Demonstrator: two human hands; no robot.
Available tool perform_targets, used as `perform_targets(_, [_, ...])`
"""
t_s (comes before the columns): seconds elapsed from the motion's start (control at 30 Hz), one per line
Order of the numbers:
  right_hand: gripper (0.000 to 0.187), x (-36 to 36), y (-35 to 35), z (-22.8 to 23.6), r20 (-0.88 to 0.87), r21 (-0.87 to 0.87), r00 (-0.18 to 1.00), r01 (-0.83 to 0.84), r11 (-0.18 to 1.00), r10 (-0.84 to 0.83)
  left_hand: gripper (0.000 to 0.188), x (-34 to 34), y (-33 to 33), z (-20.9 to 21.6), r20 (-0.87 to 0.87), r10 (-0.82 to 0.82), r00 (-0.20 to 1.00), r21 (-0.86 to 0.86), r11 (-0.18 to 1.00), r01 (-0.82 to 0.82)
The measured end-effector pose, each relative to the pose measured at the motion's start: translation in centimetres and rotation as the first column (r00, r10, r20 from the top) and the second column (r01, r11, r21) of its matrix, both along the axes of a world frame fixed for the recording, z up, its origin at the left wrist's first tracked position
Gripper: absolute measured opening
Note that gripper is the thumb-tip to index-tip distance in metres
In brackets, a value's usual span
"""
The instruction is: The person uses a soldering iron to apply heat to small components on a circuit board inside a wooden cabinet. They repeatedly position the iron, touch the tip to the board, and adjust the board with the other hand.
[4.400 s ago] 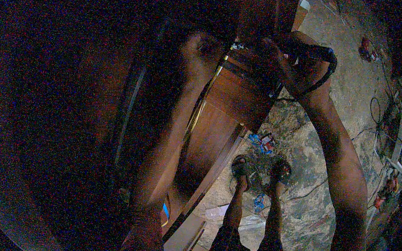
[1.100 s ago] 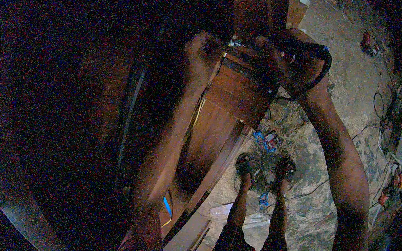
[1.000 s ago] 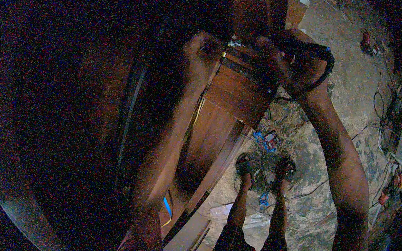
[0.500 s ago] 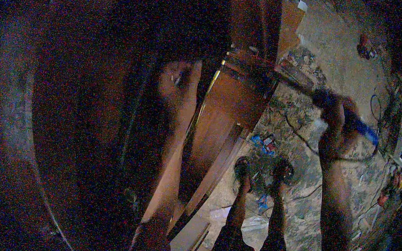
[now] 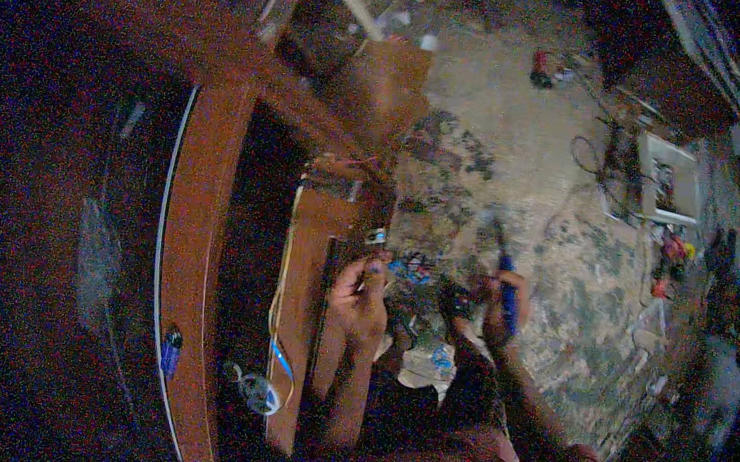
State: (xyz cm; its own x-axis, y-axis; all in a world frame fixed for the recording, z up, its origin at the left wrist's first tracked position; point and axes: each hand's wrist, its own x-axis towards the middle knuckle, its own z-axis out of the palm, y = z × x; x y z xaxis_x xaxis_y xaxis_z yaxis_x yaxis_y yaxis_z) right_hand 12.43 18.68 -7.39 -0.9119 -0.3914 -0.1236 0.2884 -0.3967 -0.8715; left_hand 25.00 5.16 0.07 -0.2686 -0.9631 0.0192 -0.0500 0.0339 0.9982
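Note:
My left hand (image 5: pixel 353 288) is closed beside the brown wooden panel (image 5: pixel 302 251), fingers curled together. Just past its fingertips is a small white-and-blue piece (image 5: pixel 376 236); blur hides whether the fingers pinch it or something else. To the right, over the floor, my right hand (image 5: pixel 511 304) is wrapped around a blue-handled tool (image 5: pixel 505 281). A thin dark end points away from me; its exact kind is too blurred to tell.
A long brown wooden board (image 5: pixel 198 240) runs along the left, with a small blue object (image 5: pixel 170 352) on it. A roll of clear tape (image 5: pixel 258 393) lies near the panel. Cables (image 5: pixel 587 155) and a white-framed item (image 5: pixel 671 181) are on the floor at right.
My left hand has come out from the dark space in the woodwork. My right hand has moved left and nearer with the blue-handled tool. The view has shifted too.

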Motion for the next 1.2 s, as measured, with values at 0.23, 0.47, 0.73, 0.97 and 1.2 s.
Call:
perform_targets(0.23, [0.018,7.6,1.7,6.6,0.184,-0.256,0.961,-0.158,0.954,0.208,0.026,2.2,8.6,2.4,0.18,-0.332,0.926,-0.146,0.922,0.359])
perform_targets(0.47, [0.023,3.9,2.4,8.0,-0.22,0.07,0.975,0.024,0.997,-0.007,0.028,-3.6,12.1,4.8,0.047,-0.3,0.953,-0.015,0.953,0.301])
perform_targets(0.73, [0.026,-0.2,6.1,12.6,-0.127,-0.102,0.991,0.039,0.994,-0.051,0.027,-7.6,16.8,12.0,0.03,-0.257,0.966,-0.232,0.938,0.256])
perform_targets(0.97, [0.023,-3.8,7.9,15.2,-0.157,-0.226,0.985,0.029,0.974,-0.066,0.025,-10.1,17.2,13.0,0.09,-0.333,0.939,-0.435,0.835,0.338])
perform_targets(1.2, [0.029,-6.3,8.6,17.2,-0.156,-0.129,0.983,0.072,0.989,-0.092,0.027,-11.3,17.9,15.4,0.058,-0.451,0.891,-0.278,0.849,0.448])
